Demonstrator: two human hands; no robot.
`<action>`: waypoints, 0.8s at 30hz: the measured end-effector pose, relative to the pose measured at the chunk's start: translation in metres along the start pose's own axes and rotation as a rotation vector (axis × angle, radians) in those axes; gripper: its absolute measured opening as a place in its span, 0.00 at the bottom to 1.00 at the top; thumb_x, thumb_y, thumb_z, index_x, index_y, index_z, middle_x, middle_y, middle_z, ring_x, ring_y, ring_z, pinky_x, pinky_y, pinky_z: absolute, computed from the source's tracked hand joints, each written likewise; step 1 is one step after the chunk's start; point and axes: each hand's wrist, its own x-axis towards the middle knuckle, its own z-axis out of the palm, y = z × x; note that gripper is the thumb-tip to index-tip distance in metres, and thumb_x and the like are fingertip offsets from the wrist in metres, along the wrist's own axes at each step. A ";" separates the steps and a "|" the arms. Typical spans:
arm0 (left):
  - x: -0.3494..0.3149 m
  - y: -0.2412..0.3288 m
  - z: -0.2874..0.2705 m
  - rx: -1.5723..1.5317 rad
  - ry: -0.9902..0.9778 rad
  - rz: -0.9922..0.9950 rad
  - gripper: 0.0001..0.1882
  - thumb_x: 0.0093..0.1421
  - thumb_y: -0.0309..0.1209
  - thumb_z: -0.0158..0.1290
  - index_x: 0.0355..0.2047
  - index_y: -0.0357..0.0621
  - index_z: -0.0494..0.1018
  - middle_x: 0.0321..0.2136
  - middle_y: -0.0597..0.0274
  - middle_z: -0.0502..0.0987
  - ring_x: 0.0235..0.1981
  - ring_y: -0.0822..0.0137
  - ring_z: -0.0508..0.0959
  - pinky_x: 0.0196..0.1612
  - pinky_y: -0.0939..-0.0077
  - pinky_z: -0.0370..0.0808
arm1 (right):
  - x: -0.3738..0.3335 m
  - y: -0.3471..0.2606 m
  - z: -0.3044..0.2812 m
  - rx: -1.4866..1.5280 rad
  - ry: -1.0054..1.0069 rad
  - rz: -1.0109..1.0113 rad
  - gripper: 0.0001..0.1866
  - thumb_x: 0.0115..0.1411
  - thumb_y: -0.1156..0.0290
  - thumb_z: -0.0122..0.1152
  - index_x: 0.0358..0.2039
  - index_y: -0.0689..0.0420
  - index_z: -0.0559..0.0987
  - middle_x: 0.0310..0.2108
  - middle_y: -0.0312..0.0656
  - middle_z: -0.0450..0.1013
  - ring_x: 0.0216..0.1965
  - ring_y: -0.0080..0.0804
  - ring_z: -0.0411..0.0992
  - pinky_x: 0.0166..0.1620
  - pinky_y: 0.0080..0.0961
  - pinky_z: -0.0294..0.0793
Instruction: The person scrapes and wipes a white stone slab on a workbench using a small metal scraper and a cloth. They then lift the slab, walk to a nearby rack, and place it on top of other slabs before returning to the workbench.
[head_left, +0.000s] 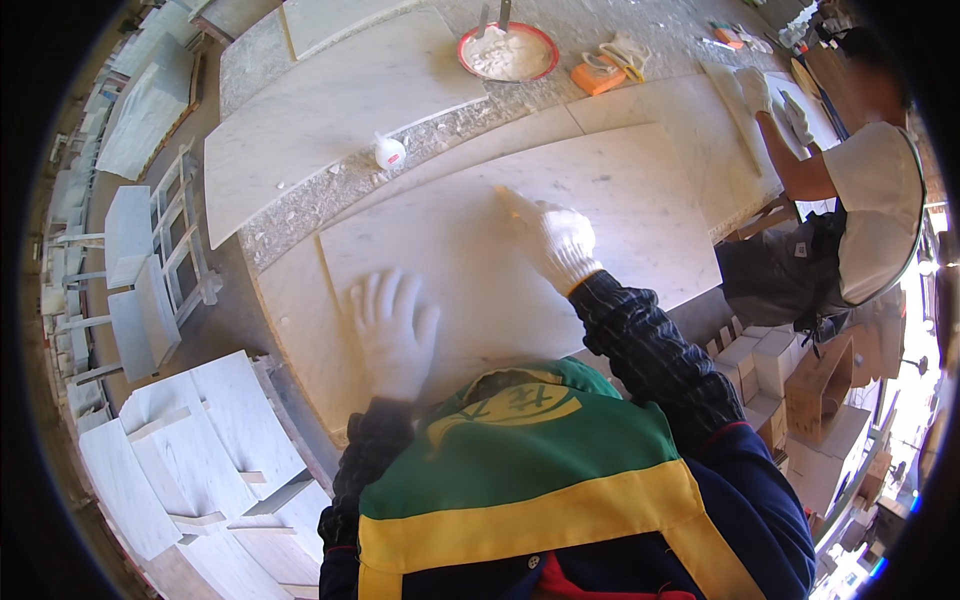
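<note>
A white, grey-veined stone slab (620,210) lies in front of me on the workbench. My left hand (392,335), in a white glove, rests flat on its left part with the fingers spread. My right hand (562,240), also gloved, is on the slab's middle with its fingers closed. A small yellowish piece (508,202) shows at the fingertips; I cannot make out its kind. Beyond the slab stands a small white bottle (389,152) with a red mark.
A red-rimmed bowl (552,62) of white paste with tools in it stands at the back, beside an orange block (596,76) and cords. A co-worker (850,200) works at the right. More slabs (190,440) lie at the lower left; boxes (775,355) are stacked at the right.
</note>
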 end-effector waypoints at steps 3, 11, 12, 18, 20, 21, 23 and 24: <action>0.000 -0.002 0.000 0.024 0.029 0.025 0.24 0.66 0.39 0.60 0.59 0.44 0.76 0.63 0.49 0.73 0.68 0.43 0.66 0.74 0.41 0.58 | 0.007 -0.021 0.008 0.034 -0.255 -0.019 0.27 0.68 0.65 0.56 0.68 0.42 0.73 0.40 0.45 0.83 0.39 0.47 0.82 0.42 0.43 0.81; -0.007 -0.007 -0.010 -0.473 0.133 -0.065 0.16 0.67 0.29 0.58 0.53 0.40 0.81 0.55 0.48 0.79 0.61 0.43 0.75 0.66 0.49 0.69 | -0.073 -0.046 -0.007 0.639 -0.197 -0.157 0.27 0.66 0.65 0.66 0.65 0.56 0.76 0.52 0.50 0.81 0.45 0.42 0.83 0.46 0.35 0.83; -0.003 -0.005 -0.011 -0.512 0.089 -0.089 0.16 0.66 0.29 0.59 0.53 0.41 0.81 0.54 0.48 0.79 0.59 0.44 0.76 0.65 0.49 0.70 | -0.083 -0.039 -0.018 0.720 -0.212 -0.103 0.27 0.65 0.65 0.68 0.64 0.56 0.78 0.48 0.50 0.83 0.42 0.42 0.84 0.44 0.34 0.83; 0.058 0.017 0.004 -0.176 -0.051 0.229 0.19 0.64 0.37 0.63 0.54 0.53 0.81 0.52 0.55 0.78 0.61 0.47 0.73 0.64 0.49 0.71 | -0.113 -0.009 -0.065 0.767 -0.299 0.353 0.28 0.64 0.78 0.65 0.65 0.62 0.76 0.35 0.46 0.83 0.28 0.27 0.81 0.34 0.25 0.82; 0.081 0.024 0.016 -0.180 -0.048 0.297 0.19 0.62 0.38 0.63 0.54 0.54 0.81 0.54 0.56 0.77 0.63 0.48 0.71 0.65 0.48 0.69 | -0.117 0.003 -0.068 0.758 -0.249 0.408 0.28 0.64 0.80 0.64 0.66 0.62 0.75 0.34 0.43 0.82 0.26 0.24 0.79 0.32 0.23 0.81; 0.090 0.027 0.021 -0.180 -0.041 0.324 0.19 0.62 0.39 0.64 0.53 0.55 0.81 0.56 0.57 0.76 0.64 0.48 0.70 0.66 0.48 0.69 | -0.117 0.009 -0.067 0.746 -0.198 0.375 0.28 0.64 0.80 0.64 0.66 0.62 0.75 0.33 0.42 0.82 0.25 0.23 0.79 0.32 0.22 0.80; 0.102 0.030 0.031 -0.206 -0.023 0.342 0.22 0.59 0.38 0.66 0.54 0.55 0.81 0.58 0.57 0.74 0.65 0.48 0.69 0.69 0.44 0.66 | -0.120 0.019 -0.065 0.726 -0.122 0.356 0.29 0.64 0.81 0.65 0.66 0.62 0.75 0.32 0.41 0.81 0.25 0.24 0.77 0.33 0.23 0.81; 0.106 0.031 0.034 -0.217 -0.013 0.349 0.23 0.58 0.37 0.67 0.55 0.56 0.80 0.60 0.57 0.74 0.66 0.48 0.69 0.70 0.42 0.65 | -0.121 0.023 -0.064 0.697 -0.098 0.310 0.29 0.63 0.81 0.65 0.66 0.61 0.76 0.32 0.41 0.81 0.26 0.24 0.77 0.33 0.24 0.81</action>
